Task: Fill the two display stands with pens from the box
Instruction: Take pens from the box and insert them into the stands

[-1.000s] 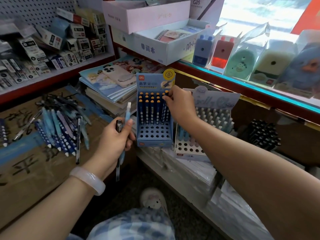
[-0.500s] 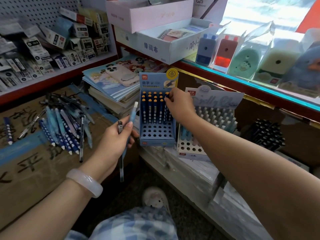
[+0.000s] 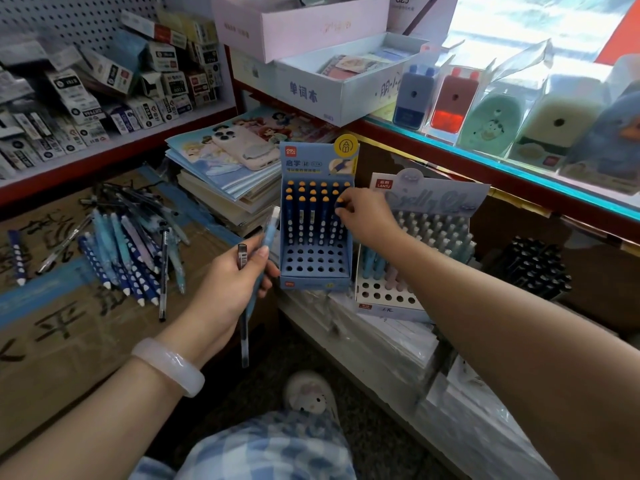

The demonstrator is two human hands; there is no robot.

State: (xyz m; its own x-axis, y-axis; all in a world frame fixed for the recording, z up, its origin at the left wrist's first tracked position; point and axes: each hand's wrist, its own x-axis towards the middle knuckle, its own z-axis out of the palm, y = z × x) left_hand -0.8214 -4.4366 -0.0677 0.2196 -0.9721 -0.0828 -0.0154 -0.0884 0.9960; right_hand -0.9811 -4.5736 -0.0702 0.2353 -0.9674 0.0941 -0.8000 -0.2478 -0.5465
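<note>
my right hand (image 3: pixel 363 216) reached to the blue display stand (image 3: pixel 316 271), its fingertips pinched on the orange-capped top of a dark blue dotted pen (image 3: pixel 337 220) at the right end of the stand's third row. the three far rows of that stand were filled with the same orange-capped pens, and the holes of its near rows stood open. just right of it stood the pale display stand (image 3: pixel 388 299), with light-coloured pens in its far rows and open holes along its near edge.

my left hand (image 3: pixel 227 285) hung near the left side of the blue stand, fingers curled round two pens held roughly upright: a light blue pen (image 3: pixel 268 233) and a thin black-topped pen (image 3: pixel 242 259) (its lower end stuck out well below my palm). a pale bangle (image 3: pixel 168 365) sat on that wrist.

to the far left, a loose pile of pens (image 3: pixel 128 244) lay on the flattened cardboard box (image 3: pixel 69 327), blue dotted ones mixed with light blue and black ones. behind the blue stand was a stack of notebooks (image 3: pixel 221 181) with a phone (image 3: pixel 242 147) lying on top.
</note>
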